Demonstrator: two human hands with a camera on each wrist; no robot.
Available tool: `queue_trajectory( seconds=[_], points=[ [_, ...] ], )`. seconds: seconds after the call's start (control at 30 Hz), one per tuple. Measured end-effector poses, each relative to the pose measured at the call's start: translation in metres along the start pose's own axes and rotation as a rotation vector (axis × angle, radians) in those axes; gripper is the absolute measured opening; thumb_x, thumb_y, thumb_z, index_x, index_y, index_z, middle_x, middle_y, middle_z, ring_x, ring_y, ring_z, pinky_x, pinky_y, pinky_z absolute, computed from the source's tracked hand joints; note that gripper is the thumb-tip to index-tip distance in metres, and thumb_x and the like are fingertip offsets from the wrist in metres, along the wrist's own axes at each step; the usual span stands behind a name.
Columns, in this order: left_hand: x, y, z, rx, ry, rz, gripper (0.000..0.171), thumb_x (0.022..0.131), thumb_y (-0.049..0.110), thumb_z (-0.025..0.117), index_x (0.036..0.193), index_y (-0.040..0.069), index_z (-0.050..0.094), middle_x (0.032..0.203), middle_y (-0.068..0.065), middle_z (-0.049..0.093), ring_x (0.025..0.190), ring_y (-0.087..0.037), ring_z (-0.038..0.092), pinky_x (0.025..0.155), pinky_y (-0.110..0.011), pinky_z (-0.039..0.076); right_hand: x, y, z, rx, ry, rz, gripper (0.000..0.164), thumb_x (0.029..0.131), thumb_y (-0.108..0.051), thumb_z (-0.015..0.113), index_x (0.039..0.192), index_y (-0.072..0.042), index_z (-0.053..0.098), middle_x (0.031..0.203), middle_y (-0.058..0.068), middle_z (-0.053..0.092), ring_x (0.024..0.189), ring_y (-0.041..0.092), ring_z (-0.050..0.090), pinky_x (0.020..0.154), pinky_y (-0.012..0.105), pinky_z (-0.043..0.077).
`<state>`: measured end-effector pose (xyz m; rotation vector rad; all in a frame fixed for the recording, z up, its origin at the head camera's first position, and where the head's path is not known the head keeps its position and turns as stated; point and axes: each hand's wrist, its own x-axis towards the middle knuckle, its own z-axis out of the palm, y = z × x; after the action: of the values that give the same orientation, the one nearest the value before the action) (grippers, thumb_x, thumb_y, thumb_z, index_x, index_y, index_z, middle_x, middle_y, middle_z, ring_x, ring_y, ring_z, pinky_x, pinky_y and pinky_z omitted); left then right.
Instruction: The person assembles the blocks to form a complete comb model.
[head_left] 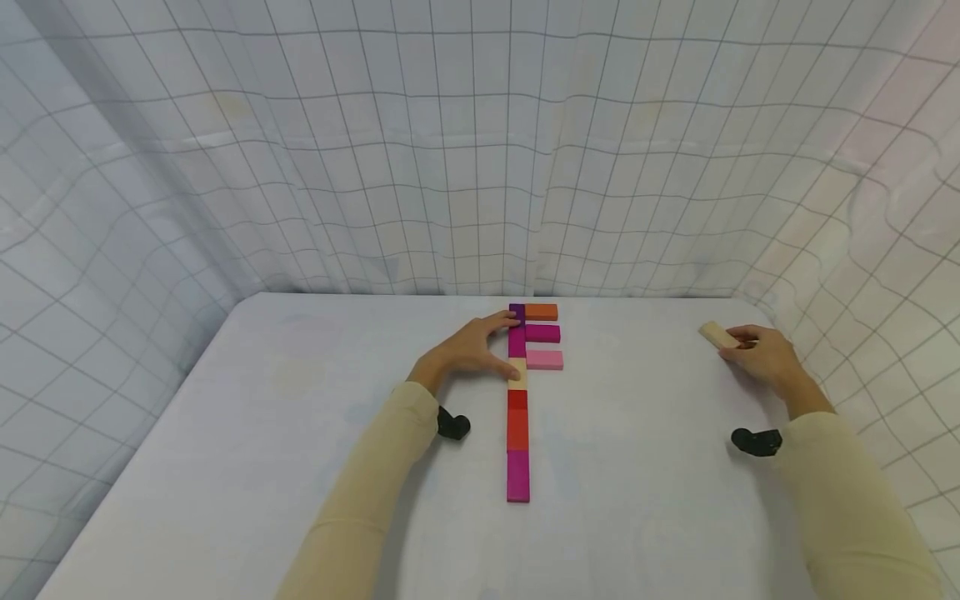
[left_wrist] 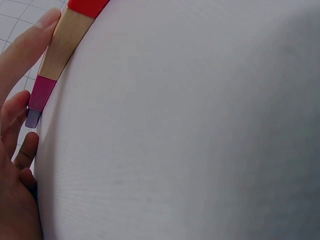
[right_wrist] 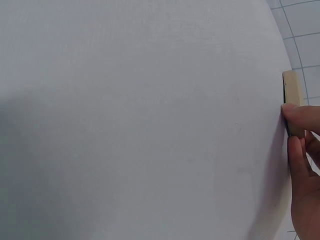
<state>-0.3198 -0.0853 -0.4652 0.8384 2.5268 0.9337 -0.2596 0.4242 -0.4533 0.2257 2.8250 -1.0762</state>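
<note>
A column of flat blocks lies on the white table, with a purple block [head_left: 517, 309] at its far end, then magenta [head_left: 517, 342], natural wood [left_wrist: 68, 40], red and orange-red, and a magenta block [head_left: 518, 477] nearest me. My left hand [head_left: 471, 345] spreads along the column's left side, fingertips at the purple block and thumb on the wood one. Orange [head_left: 542, 312], magenta [head_left: 543, 333] and pink [head_left: 544, 360] blocks branch off to the right. Far to the right, my right hand [head_left: 767, 358] pinches a pale wooden block [head_left: 717, 334] between thumb and fingers.
The white table [head_left: 637, 500] runs back to a hanging white sheet with a grid pattern [head_left: 495, 192], which also encloses both sides. Black camera mounts [head_left: 453, 424] stick out from both sleeves, low over the tabletop.
</note>
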Motion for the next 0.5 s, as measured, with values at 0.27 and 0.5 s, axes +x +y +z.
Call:
queue_trajectory(
  seconds=[0.27, 0.5],
  points=[
    [0.000, 0.000, 0.000, 0.005, -0.003, -0.006, 0.102, 0.078, 0.045, 0.089, 0.162, 0.023, 0.037, 0.171, -0.004, 0.019, 0.155, -0.027, 0.017, 0.122, -0.055, 0.022, -0.001, -0.011, -0.006, -0.020, -0.048, -0.044, 0.058, 0.099, -0.023, 0.069, 0.144, 0.008, 0.048, 0.136, 0.034, 0.048, 0.123, 0.050, 0.046, 0.097, 0.057, 0.044],
    [0.000, 0.000, 0.001, 0.011, 0.001, -0.009, 0.101, 0.078, 0.046, 0.088, 0.162, 0.023, 0.037, 0.171, -0.003, 0.020, 0.155, -0.028, 0.018, 0.122, -0.055, 0.021, 0.002, -0.041, -0.010, -0.051, -0.084, -0.132, 0.055, 0.101, -0.022, 0.067, 0.145, 0.006, 0.049, 0.142, 0.036, 0.046, 0.132, 0.052, 0.044, 0.101, 0.062, 0.043]
  ],
)
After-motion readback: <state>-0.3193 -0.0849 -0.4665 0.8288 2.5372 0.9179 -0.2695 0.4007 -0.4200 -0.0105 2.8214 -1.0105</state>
